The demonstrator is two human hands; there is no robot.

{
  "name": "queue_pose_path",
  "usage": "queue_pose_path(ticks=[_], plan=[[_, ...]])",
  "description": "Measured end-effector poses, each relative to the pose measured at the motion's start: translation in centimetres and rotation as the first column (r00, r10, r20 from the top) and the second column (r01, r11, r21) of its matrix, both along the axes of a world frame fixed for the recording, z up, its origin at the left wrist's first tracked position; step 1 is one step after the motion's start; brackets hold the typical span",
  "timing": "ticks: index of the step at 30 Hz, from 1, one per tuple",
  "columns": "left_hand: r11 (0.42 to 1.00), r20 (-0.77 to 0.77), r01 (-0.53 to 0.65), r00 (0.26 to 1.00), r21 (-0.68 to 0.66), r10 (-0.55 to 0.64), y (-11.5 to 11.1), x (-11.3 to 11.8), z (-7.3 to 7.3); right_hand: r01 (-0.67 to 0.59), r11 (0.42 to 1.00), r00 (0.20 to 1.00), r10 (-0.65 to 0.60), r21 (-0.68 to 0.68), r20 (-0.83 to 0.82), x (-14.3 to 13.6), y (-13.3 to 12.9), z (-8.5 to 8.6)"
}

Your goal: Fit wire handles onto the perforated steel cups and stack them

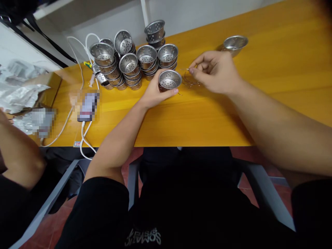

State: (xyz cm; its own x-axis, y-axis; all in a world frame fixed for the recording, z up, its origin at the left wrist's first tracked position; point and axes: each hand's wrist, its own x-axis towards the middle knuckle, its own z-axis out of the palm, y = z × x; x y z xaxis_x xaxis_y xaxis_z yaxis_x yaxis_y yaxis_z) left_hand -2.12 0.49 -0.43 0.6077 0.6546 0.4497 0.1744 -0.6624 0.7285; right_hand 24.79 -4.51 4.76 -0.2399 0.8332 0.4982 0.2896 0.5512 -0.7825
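Note:
My left hand (155,90) is wrapped round a perforated metal cup (169,80), its open top facing up. To the right, my right hand (214,71) pinches a thin, short wire piece (188,69) between thumb and index finger. Several thin bent wires (190,82) lie on the table between the two hands. Behind my left hand stand several stacks of similar perforated cups (129,65). One more metal cup (235,44) is beyond my right hand, partly hidden by it.
A phone (88,106) with a white cable lies on the yellow table (166,128) at left. Plastic bags (22,95) and a cardboard box (53,86) are farther left. Another person's arm (19,152) shows at the left edge. A wall borders the table's back.

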Motion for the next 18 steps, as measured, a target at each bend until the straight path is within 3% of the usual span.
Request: queue_pose_path(ticks=[10,18], plan=[[1.0,-0.02,-0.005,1.0,0.006,0.005,-1.0,0.9,-0.2,0.098,0.995,0.995,-0.096,-0.034,0.037,-3.0,-1.8,0.5],[1.0,-0.047,0.024,0.999,0.004,-0.024,-1.7,1.3,0.4,0.152,0.987,0.988,-0.151,-0.047,0.025,-3.3,-1.6,0.0]])
